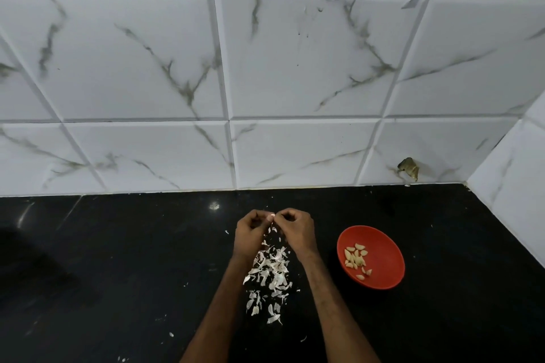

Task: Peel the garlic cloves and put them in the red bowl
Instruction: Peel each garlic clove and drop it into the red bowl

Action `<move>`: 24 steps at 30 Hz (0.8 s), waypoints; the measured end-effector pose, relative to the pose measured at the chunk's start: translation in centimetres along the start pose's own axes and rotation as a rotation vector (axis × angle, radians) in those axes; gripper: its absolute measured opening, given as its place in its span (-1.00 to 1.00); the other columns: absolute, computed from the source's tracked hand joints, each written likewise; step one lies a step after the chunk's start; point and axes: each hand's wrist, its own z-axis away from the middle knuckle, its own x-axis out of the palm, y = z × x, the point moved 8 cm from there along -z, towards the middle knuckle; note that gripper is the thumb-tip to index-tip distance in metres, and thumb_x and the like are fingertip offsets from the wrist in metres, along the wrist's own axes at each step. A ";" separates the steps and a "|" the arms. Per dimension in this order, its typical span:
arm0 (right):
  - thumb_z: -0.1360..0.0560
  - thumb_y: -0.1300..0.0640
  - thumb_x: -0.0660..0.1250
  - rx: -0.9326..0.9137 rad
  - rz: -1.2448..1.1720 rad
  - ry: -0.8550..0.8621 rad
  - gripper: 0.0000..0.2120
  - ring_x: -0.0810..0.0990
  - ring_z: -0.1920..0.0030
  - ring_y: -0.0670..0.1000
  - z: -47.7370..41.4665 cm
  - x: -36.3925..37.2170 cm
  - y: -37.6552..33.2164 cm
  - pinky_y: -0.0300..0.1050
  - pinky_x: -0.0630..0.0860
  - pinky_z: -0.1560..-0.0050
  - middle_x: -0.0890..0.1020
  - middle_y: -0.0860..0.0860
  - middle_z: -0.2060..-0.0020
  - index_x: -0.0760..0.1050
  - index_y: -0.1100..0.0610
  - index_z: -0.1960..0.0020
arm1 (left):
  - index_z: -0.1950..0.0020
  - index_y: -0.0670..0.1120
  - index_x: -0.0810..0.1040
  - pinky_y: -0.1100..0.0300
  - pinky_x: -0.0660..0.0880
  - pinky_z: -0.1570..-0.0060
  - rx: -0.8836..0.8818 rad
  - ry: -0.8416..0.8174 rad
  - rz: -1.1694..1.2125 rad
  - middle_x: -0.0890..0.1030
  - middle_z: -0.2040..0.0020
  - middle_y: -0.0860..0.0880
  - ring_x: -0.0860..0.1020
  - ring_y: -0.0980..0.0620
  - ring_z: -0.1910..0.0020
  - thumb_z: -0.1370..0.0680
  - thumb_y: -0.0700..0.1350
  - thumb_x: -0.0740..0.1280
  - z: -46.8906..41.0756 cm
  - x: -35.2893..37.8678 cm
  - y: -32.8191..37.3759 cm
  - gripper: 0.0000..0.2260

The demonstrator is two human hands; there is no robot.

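Gripping garlic clove [271, 217], left hand [250, 231] meets right hand [295, 228].

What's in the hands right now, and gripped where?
The left hand and right hand together pinch one small garlic clove between them. It is mostly hidden, so which end cannot be told.

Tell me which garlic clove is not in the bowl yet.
The clove pinched between the left hand and right hand, over the peels; the other cloves lie in the red bowl.
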 end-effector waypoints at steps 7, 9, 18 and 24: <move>-0.51 0.17 0.43 -0.099 -0.007 -0.095 -0.92 0.65 0.22 -0.13 -0.1 0.5 -1.0 -0.17 0.58 0.13 0.71 -0.04 0.26 0.71 0.11 0.13 | -0.12 -0.15 0.67 0.29 0.33 0.44 -0.239 -0.038 0.330 0.56 0.26 0.00 0.43 0.16 0.37 -0.62 -0.25 0.32 0.3 0.4 -1.4 -0.85; -0.52 0.20 0.41 -0.116 -0.003 -0.150 -0.88 0.64 0.23 -0.15 0.2 0.8 -1.3 -0.19 0.57 0.13 0.71 -0.04 0.27 0.70 0.08 0.16 | -0.10 -0.08 0.69 0.23 0.32 0.33 -0.279 -0.046 0.390 0.56 0.23 -0.01 0.43 0.13 0.31 -0.62 -0.22 0.33 0.2 0.5 -1.6 -0.83; -0.54 0.19 0.24 -0.048 0.045 -0.198 -0.70 0.39 0.46 -0.10 -0.3 0.5 -0.3 -0.14 0.32 0.39 0.53 0.00 0.46 0.50 0.19 0.36 | -0.13 -0.16 0.63 0.26 0.41 0.45 -0.252 -0.047 0.381 0.63 0.15 -0.04 0.52 0.09 0.28 -0.64 -0.21 0.30 -0.2 0.4 -1.3 -0.86; -0.54 0.05 0.46 -0.164 0.225 -0.074 -0.86 0.59 0.29 -0.15 -0.8 -0.1 -0.3 -0.21 0.57 0.25 0.62 -0.06 0.29 0.56 0.03 0.16 | -0.11 -0.20 0.62 0.29 0.40 0.45 -0.106 -0.010 0.116 0.64 0.25 -0.09 0.47 0.13 0.43 -0.60 -0.28 0.37 -0.8 -0.3 -1.1 -0.89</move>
